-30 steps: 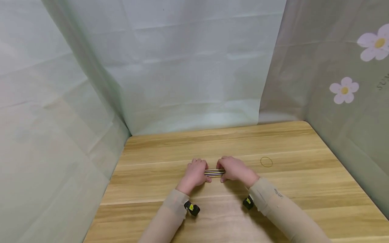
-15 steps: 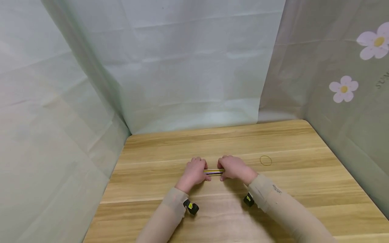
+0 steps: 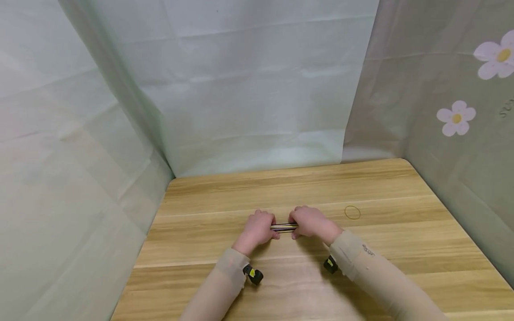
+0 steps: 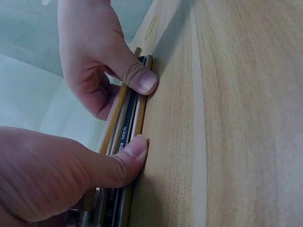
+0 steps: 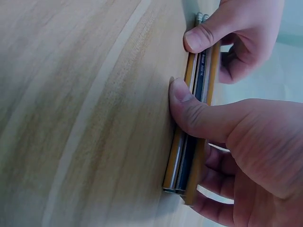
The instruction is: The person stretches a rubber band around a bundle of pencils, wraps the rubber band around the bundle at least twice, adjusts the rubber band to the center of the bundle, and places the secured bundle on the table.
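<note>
Between the two hands lies a bundle of several yellow-and-black pencils [image 3: 283, 228], side by side just above or on the wooden table. My left hand [image 3: 258, 228] grips the left part, its thumb on the near side and fingers on the far side. The right hand [image 3: 311, 222] grips the right part the same way. In the left wrist view the pencils [image 4: 124, 124] show printed lettering and metal ferrules at the near end. Flat ends of the pencils [image 5: 176, 177] stick out past the right hand in the right wrist view.
A thin yellow rubber band [image 3: 352, 212] lies on the wooden table [image 3: 225, 191] to the right of the right hand. Pale cloth walls [image 3: 257, 98] stand along the table's back and sides; the right one carries printed flowers [image 3: 456, 118].
The visible stretch of pencils looks slightly narrower than a second ago, and the stripes facing up have changed. Both hands keep nearly the same place and grip.
</note>
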A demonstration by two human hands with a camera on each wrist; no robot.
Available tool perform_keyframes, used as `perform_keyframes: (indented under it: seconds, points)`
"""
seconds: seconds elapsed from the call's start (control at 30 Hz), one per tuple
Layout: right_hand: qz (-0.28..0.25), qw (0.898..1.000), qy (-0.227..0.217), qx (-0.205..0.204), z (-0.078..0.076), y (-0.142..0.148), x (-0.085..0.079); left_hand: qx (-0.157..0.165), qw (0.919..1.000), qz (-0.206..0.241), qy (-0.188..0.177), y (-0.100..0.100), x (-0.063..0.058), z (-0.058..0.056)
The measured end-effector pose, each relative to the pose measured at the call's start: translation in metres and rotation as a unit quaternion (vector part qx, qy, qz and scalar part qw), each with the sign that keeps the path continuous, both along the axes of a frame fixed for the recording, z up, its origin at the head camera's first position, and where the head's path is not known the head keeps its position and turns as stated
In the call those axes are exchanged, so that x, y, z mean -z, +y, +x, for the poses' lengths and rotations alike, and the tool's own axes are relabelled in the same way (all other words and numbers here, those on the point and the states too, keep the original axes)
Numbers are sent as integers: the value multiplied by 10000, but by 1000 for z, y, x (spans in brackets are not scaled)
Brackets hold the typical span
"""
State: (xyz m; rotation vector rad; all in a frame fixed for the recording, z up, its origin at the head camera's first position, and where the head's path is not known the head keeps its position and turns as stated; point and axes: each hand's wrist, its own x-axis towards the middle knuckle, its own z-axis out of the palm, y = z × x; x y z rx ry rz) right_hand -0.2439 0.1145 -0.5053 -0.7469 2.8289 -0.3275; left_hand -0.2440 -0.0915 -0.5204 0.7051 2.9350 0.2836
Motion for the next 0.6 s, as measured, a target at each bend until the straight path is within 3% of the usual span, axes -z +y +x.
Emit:
perform_keyframes:
  seconds: [0.4, 0.6]
  points:
    - [-65, 9999, 143, -28, 4, 7, 4, 383, 9979, -262, 442, 2, -1, 7]
    - [-8, 9992, 382, -109, 9, 8, 8, 556, 9944, -666, 599, 2, 0, 10]
